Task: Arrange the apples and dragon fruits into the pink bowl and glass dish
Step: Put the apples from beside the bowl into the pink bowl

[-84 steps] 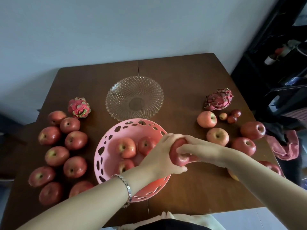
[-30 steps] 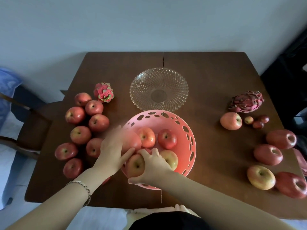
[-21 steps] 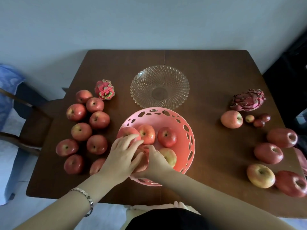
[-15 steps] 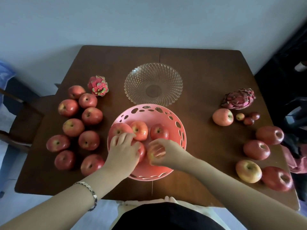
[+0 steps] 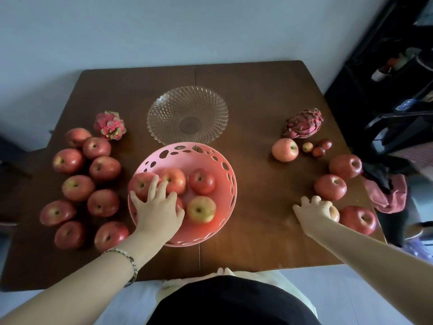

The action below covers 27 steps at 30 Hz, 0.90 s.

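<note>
Dark brown wooden table [image 5: 257,95] carries everything; round pink perforated plastic bowl [image 5: 230,184] sits centre-front with five bowl apples [image 5: 202,181] inside, one mostly hidden under a hand; clear cut-glass dish [image 5: 164,109] is just behind the bowl, nothing in it; left hand [image 5: 157,207] lies over the bowl's near-left side, fingers spread and fairly straight, resting on the fruit there, pinching nothing; right hand [image 5: 311,211] is out on the right of the table, well apart from the bowl, fingers curled over a yellow-red apple [image 5: 334,213] that sits on the wood, grip looks wrapped round it though the palm side is hidden; dark pink scaly dragon fruit [image 5: 303,123] back right and smaller bright pink dragon fruit [image 5: 110,125] back left, both on the table, neither in a container; left cluster of red apples [image 5: 105,168] and four right-side red apples [image 5: 330,186] not yet placed; three tiny red fruits [image 5: 317,147] beside the right dragon fruit; key relation: bowl lies to the left of the gripped apple, right hand is the nearer one, bare wood between; free room in the bowl looks to be its right side, facing that hand, left side taken by the left hand; apple is round, no long axis to mind, stem direction hidden.
</note>
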Motion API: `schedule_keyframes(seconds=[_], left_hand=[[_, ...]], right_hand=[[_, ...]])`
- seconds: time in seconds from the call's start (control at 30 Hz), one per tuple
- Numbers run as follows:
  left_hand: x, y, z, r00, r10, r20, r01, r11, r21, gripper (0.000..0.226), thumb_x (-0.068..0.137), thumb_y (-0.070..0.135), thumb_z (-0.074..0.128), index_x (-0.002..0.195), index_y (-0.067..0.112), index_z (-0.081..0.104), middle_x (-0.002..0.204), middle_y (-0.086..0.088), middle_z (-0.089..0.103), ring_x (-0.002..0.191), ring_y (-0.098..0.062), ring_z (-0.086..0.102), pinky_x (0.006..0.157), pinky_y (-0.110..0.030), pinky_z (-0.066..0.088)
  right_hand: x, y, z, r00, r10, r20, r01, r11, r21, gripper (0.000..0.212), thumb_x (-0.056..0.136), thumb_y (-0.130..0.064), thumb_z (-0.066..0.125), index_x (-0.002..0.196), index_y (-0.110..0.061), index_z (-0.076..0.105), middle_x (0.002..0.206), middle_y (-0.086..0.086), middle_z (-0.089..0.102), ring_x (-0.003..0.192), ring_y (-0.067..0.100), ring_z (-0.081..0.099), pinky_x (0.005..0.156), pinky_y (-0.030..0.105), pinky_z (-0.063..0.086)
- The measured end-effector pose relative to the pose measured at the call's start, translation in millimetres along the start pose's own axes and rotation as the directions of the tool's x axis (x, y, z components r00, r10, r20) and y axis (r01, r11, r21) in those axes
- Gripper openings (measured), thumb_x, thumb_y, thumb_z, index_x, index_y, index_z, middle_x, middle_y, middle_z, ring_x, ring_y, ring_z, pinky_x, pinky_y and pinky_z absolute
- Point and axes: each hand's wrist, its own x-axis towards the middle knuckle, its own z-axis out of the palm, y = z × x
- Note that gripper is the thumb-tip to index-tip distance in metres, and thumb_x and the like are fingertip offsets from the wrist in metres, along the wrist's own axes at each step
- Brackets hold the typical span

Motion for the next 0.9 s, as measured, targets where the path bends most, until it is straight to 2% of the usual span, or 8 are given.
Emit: schedule_keyframes(seconds=[0.13,0.27,0.4,0.5,0.6,0.7,0.77,0.9], left_hand=[[0.7,0.9,-1.3,1.0,-0.002,0.015,0.001,1.0,0.009,0.032,0.09,0.035,0.044,0.114,0.02,0.059,0.153,-0.002,0.027,0.146,-0.019,0.003,0.107,-0.067,0.014],[-0.2,1.4,-2.8,1.0,0.0,0.005,0.0,1.0,-0.008,0.033,0.09,0.034,0.043,0.115,0.019,0.059,0.153,-0.003,0.028,0.146,-0.02,0.004,0.107,-0.067,0.013],[-1.4,-1.8,-4.5,0.999,0.009,-0.048,-0.015,0.992,-0.126,0.045,0.091,0.028,0.034,0.134,0.021,0.045,0.153,-0.003,0.028,0.146,-0.018,0.009,0.108,-0.065,0.011],[-1.5,-9.7,-4.7,0.999,-0.009,-0.054,-0.002,0.98,-0.199,0.055,0.087,0.025,0.039,0.142,0.023,0.034,0.156,-0.003,0.017,0.146,-0.017,0.004,0.113,-0.058,0.009],[-2.6,-19.6,-4.1,0.991,-0.103,-0.083,0.073,0.947,-0.313,0.065,0.08,0.033,0.045,0.143,0.025,0.03,0.158,-0.005,0.008,0.146,-0.022,0.0,0.113,-0.055,0.011],[-5.5,-26.7,-5.9,0.956,-0.291,0.033,0.274,0.847,-0.455,0.092,0.076,0.048,0.065,0.148,0.027,0.012,0.158,-0.006,-0.005,0.145,-0.03,-0.004,0.114,-0.054,0.014],[-6.3,-30.1,-9.2,0.904,-0.392,0.171,0.41,0.679,-0.609,0.113,0.068,0.052,0.074,0.149,0.028,-0.001,0.158,-0.01,-0.008,0.145,-0.033,0.0,0.115,-0.05,0.016],[-6.8,-35.0,-10.6,0.888,-0.355,0.293,0.434,0.436,-0.788,0.122,0.065,0.041,0.081,0.148,0.028,-0.007,0.156,-0.018,0.003,0.141,-0.033,0.021,0.112,-0.038,0.024]], right_hand=[[10.2,-3.5,-2.8,0.996,0.089,-0.009,-0.089,0.993,-0.075,0.048,0.094,-0.009,0.046,0.141,-0.018,0.036,0.144,0.027,0.031,0.131,0.046,0.035,0.105,0.047,0.039],[15.3,1.3,-7.0,0.995,0.091,-0.04,-0.094,0.993,-0.07,0.047,0.09,-0.008,0.054,0.135,-0.013,0.047,0.135,0.015,0.048,0.124,0.032,0.046,0.095,0.032,0.046],[-8.7,-1.9,-51.6,0.996,0.034,-0.077,-0.016,0.973,0.232,0.066,0.071,-0.028,0.076,0.128,-0.02,0.046,0.125,0.013,0.041,0.115,0.03,0.041,0.088,0.034,0.046],[-42.2,-7.0,-103.7,0.948,-0.046,-0.316,0.244,0.743,0.624,0.072,0.063,-0.038,0.076,0.126,-0.025,0.045,0.116,0.01,0.032,0.104,0.028,0.039,0.081,0.035,0.049],[-81.3,-25.9,-146.0,0.871,-0.196,-0.451,0.489,0.439,0.754,0.067,0.061,-0.039,0.078,0.12,-0.029,0.049,0.108,0.003,0.03,0.088,0.022,0.054,0.078,0.025,0.049],[-96.5,-70.5,-156.8,0.819,-0.375,-0.434,0.569,0.429,0.702,0.064,0.065,-0.04,0.076,0.121,-0.03,0.046,0.116,0.004,0.034,0.095,0.023,0.057,0.08,0.026,0.049],[-95.5,-104.4,-151.0,0.793,-0.435,-0.426,0.606,0.499,0.619,0.07,0.066,-0.044,0.075,0.125,-0.025,0.042,0.124,0.006,0.034,0.103,0.029,0.056,0.084,0.032,0.048],[-87.2,-145.5,-131.5,0.782,-0.463,-0.416,0.623,0.578,0.528,0.076,0.066,-0.051,0.074,0.124,-0.016,0.04,0.126,0.006,0.034,0.114,0.029,0.048,0.088,0.037,0.045]])
